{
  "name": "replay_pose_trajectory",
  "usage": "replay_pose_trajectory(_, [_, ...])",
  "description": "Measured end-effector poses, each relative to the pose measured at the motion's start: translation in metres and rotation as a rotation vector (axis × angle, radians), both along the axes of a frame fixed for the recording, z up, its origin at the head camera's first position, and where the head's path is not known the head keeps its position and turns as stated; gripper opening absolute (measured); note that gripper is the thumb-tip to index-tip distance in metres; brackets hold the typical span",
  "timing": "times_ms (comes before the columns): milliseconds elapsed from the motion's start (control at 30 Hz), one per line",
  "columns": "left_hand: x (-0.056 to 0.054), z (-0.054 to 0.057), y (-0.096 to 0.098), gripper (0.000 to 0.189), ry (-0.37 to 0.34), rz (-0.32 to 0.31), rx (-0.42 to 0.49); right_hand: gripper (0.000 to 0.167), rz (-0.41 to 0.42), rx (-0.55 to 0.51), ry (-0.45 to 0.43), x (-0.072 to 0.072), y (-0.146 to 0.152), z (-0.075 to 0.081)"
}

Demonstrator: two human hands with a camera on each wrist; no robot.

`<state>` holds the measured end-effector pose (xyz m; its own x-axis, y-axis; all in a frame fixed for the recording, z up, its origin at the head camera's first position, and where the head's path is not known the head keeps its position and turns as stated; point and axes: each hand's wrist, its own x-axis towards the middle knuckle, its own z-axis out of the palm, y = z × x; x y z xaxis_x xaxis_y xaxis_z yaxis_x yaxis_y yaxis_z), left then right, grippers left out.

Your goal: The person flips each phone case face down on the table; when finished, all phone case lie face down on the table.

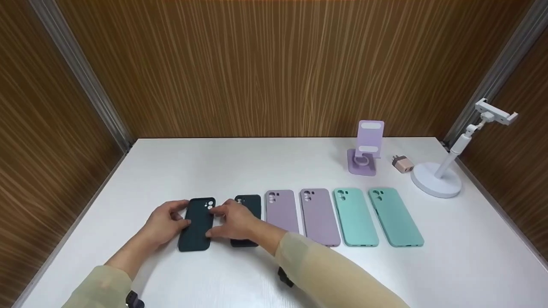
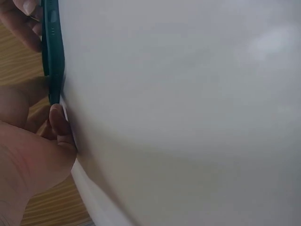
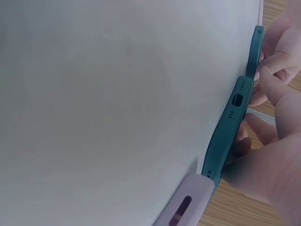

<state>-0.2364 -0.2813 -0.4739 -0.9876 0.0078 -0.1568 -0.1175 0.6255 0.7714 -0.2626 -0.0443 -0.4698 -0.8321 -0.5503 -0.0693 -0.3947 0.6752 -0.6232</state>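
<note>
A dark green phone case (image 1: 197,229) lies back up at the left end of a row on the white table. My left hand (image 1: 165,223) holds its left edge with thumb and fingers. On its right edge, the thumb and fingertips of my right hand (image 1: 235,220) grip near the camera holes and lower down. A second dark case (image 1: 253,205) lies partly hidden beneath my right hand. In the left wrist view, the held case (image 2: 55,56) shows edge-on between both hands. The right wrist view shows the second case (image 3: 225,136) nearer than the held one (image 3: 254,52).
Rightward in the row lie two lilac cases (image 1: 282,211) (image 1: 320,218) and two mint green cases (image 1: 356,218) (image 1: 397,218). Behind them stand a purple phone stand (image 1: 369,137), a pink charger plug (image 1: 403,164) and a white phone holder (image 1: 436,182). Wood-grain panels (image 1: 274,68) enclose the table.
</note>
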Motion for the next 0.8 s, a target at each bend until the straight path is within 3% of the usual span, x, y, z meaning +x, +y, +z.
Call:
replay_pose_trajectory(333, [0.002,0.009,0.001,0.056,0.041,0.002,0.009,0.061,-0.012,-0.019,-0.031,0.002,-0.001,-0.001])
replay_pose_trajectory(800, [0.004,0.028,0.021,0.054,0.074,0.042,0.198,0.037,-0.021,-0.100,-0.054,-0.009,0.004,0.001])
